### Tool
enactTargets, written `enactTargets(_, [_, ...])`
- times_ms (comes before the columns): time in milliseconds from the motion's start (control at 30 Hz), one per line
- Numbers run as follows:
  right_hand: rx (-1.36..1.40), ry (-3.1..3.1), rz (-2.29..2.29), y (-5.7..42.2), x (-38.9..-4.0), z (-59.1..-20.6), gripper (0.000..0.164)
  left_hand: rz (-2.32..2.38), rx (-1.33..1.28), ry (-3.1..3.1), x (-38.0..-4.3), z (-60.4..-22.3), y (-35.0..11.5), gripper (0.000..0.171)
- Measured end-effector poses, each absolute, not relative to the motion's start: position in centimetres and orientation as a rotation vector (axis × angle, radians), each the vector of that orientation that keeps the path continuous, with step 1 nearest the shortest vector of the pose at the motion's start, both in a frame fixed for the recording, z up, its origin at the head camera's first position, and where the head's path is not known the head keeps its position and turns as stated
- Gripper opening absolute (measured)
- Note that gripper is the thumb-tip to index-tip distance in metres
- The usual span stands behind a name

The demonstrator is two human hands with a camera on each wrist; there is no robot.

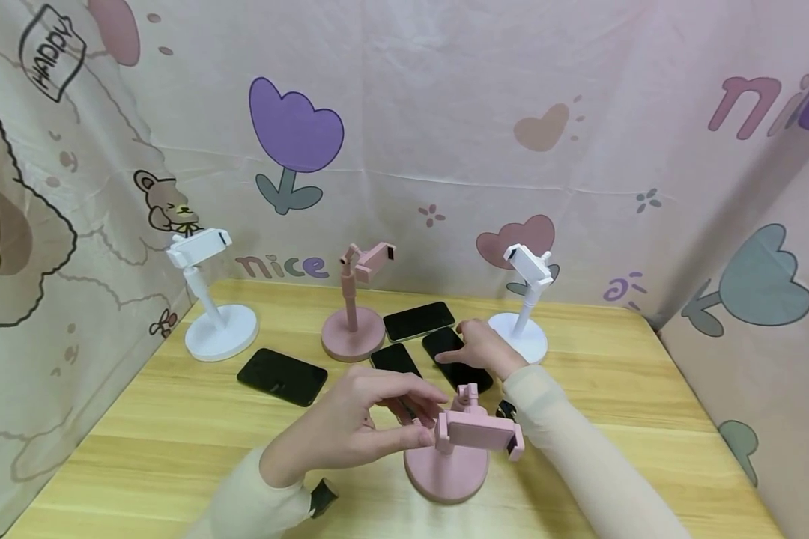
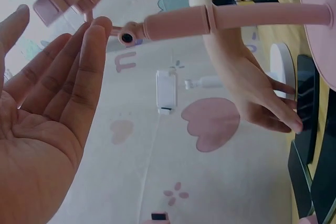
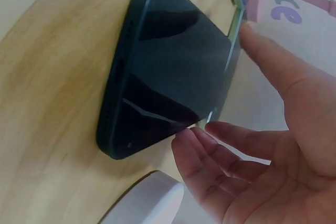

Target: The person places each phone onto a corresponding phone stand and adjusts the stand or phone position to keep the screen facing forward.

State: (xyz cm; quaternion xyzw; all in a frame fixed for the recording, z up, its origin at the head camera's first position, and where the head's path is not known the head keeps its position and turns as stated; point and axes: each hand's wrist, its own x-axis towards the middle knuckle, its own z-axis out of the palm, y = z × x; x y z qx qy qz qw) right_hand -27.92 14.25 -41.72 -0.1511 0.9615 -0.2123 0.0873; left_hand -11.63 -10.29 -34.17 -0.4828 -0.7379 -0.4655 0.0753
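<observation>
In the head view, my left hand point(image 1: 360, 427) is beside the clamp of the near pink phone stand point(image 1: 448, 479). Its fingers are extended in the left wrist view, close to the stand's joint point(image 2: 126, 37); whether they touch it I cannot tell. My right hand point(image 1: 485, 348) reaches over a black phone point(image 1: 468, 374) lying flat on the table. In the right wrist view, its fingertips point(image 3: 184, 136) are at one long edge of that phone point(image 3: 157, 66), while the thumb point(image 3: 254, 40) stretches toward the other side. The near stand's clamp holds no phone.
More black phones lie on the wooden table point(image 1: 607, 374): one on the left point(image 1: 282, 376), one at the back point(image 1: 419, 321), one in the middle point(image 1: 394, 359). White stands rise at left point(image 1: 221, 333) and right point(image 1: 522, 340), with another pink stand point(image 1: 353, 335) between.
</observation>
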Motion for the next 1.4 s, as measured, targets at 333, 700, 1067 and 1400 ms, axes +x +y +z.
enactTargets(333, [-0.491, 2.942, -0.439, 13.3, -28.0, -42.9, 0.066, -1.446, -1.514, -2.107, -10.9, -33.8, -9.4, 0.035])
enactTargets(700, [-0.410, 2.959, -0.454, 13.2, -27.7, -43.3, 0.060, -1.419, -1.470, -2.090, -10.4, -33.7, -8.7, 0.033])
enactTargets(1067, [-0.428, 3.021, -0.595, 13.8, -27.3, -42.8, 0.058, -1.439, -1.421, -2.127, -10.1, -33.4, -8.7, 0.028])
enactTargets(1400, [-0.410, 3.043, -0.796, 15.3, -25.7, -41.7, 0.061, -1.469, -1.366, -2.137, -9.8, -33.5, -8.5, 0.024])
